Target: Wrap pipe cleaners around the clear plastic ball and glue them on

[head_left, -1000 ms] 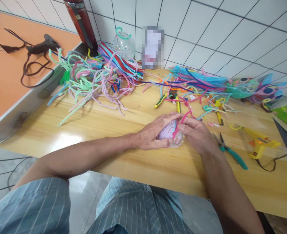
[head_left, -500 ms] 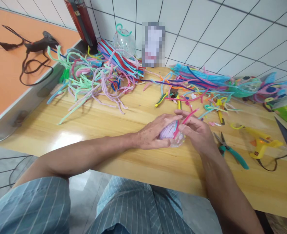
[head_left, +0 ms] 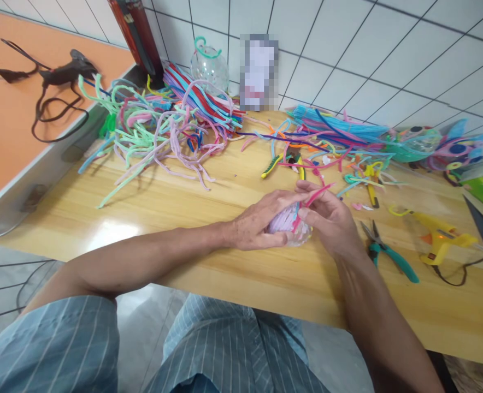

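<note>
A clear plastic ball (head_left: 301, 238), partly covered with rows of lilac pipe cleaner, rests low over the wooden table. My left hand (head_left: 261, 221) wraps round its left side, thumb below and fingers over the top. A pink pipe cleaner (head_left: 320, 192) lies against the ball beside a thin blue strip, its free ends sticking out up and to the right. My right hand (head_left: 327, 218) pinches this pink pipe cleaner between thumb and fingers at the ball's right side. The ball's underside and some fingertips are hidden.
Green-handled pliers (head_left: 393, 259) and a yellow glue gun (head_left: 440, 237) lie to the right. Yellow-black pliers (head_left: 271, 166) sit behind my hands. Loose pipe cleaners (head_left: 159, 134) heap at back left, bundles (head_left: 335, 128) along the wall. Another clear ball (head_left: 211, 68) stands behind.
Both hands stay almost in place round the ball. The fingers of my right hand shift slightly on the pink pipe cleaner. Nothing else has visibly moved.
</note>
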The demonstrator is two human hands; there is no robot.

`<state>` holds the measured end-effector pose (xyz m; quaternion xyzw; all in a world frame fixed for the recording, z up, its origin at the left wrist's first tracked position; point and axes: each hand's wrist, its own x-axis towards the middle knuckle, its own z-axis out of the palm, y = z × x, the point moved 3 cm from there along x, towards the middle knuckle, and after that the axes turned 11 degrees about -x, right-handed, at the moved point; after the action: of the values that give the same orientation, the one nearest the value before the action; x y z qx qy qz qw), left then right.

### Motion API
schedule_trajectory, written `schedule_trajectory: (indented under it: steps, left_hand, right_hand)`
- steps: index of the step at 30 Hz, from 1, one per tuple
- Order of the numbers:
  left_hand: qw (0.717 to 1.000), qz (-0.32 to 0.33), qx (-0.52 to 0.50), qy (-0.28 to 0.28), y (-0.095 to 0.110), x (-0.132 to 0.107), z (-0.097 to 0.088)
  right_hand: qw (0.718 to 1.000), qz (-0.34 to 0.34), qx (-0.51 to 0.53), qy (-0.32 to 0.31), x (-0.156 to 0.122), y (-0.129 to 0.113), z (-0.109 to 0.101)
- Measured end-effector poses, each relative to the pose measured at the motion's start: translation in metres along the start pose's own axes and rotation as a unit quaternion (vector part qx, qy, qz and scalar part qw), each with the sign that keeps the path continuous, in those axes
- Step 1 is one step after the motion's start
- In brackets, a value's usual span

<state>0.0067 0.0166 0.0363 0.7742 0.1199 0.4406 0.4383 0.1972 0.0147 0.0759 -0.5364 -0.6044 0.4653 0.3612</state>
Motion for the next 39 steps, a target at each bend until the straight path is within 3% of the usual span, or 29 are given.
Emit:
schedule_trajectory:
  steps: [8,20,32,39]
  left_hand:
    - [0.999,0.036,0.011,0.000,0.003,0.000,-0.001]
    - [0.999,0.029,0.019,-0.002,0.001,-0.001,0.001]
    - [0.999,0.018,0.044,-0.010,-0.004,-0.003,0.003]
    - [0.998,0.056,0.034,0.000,0.002,0.000,0.001]
  right_hand:
    - [0.990,0.087,0.098,-0.044,0.005,0.007,0.009]
    - [0.992,0.075,0.098,-0.034,0.006,0.009,0.011]
    - [0.980,0.111,0.166,-0.002,0.007,0.009,0.014]
    - [0.979,0.105,0.176,0.017,0.008,0.012,0.014]
